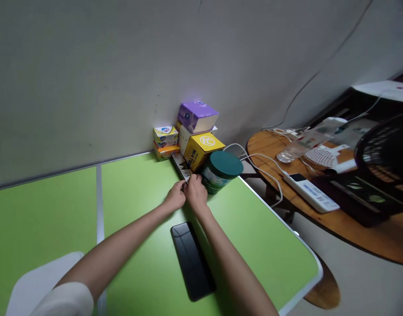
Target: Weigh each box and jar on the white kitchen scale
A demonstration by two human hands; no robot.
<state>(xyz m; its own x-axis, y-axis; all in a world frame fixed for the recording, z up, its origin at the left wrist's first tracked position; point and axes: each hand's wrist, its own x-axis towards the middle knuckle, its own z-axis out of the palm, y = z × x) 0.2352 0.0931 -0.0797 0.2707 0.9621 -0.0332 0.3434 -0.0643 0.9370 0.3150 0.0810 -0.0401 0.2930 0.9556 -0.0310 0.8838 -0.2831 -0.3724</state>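
Note:
Both my hands reach to the far side of the green table (pixel 138 193). My left hand (pixel 175 196) and my right hand (pixel 195 191) meet with fingers curled around the near end of a flat white box (pixel 181 166) that lies under a yellow box (pixel 201 149). A dark green lidded tin (pixel 219 171) stands just right of my right hand, touching it. A black flat case (pixel 192 260) lies on the table between my forearms.
Stacked against the wall are a purple tissue pack (pixel 196 115), and small soap boxes (pixel 165 141). To the right stands a round wooden table (pixel 353 228) with a white power strip (pixel 311 192), cables, papers and a black fan (pixel 386 153).

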